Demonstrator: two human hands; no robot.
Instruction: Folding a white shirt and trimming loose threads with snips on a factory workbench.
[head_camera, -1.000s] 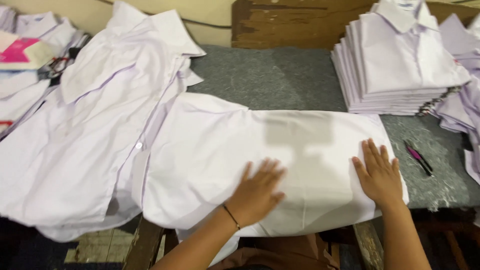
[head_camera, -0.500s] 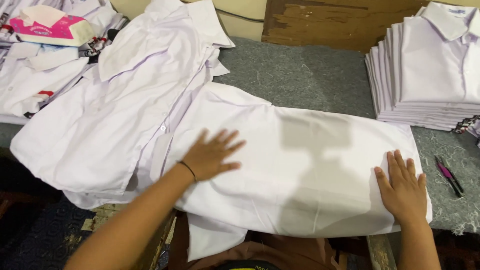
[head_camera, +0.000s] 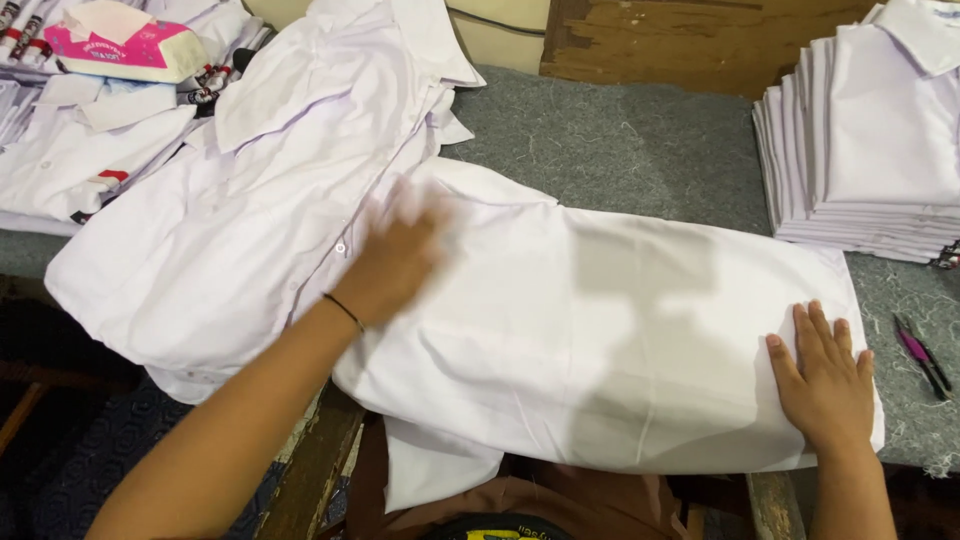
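Pressing one white shirt: two flat hands, left, right.

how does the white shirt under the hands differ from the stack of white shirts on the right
The white shirt under the hands lies alone, spread flat and wide across the grey felt table; the stack of folded white shirts is many layers, each folded compact with the collar on top. The left hand and right hand press the spread shirt; nothing touches the stack. Both are white cloth.
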